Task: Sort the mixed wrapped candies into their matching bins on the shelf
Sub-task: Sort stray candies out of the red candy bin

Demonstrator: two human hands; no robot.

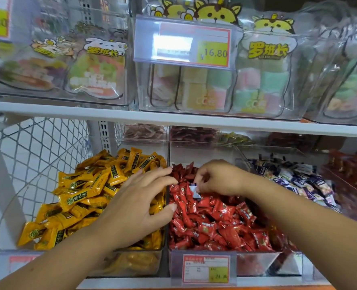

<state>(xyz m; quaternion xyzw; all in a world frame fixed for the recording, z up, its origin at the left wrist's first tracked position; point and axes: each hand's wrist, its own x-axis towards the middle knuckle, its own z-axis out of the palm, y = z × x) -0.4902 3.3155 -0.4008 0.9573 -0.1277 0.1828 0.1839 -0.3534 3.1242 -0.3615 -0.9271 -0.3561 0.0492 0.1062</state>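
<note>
The right hand [219, 178] is over the back part of the middle bin [255, 262]. Its fingers are curled down and pinch one small blue-and-white candy [195, 190] at the fingertips. This candy sits on top of the red candies [215, 222] that fill the bin. The left hand [139, 204] holds nothing: its fingers are straight and spread, palm down over the yellow candies [83, 195] in the bin on the left. Its fingertips reach the dividing wall — just at the edge of the red ones. On the right, another bin holds dark blue candies [307, 185]. A price tag [205, 268] hangs on the front of the middle bin. Above, the upper shelf [68, 110] carries clear bags of sweets [261, 80].
</note>
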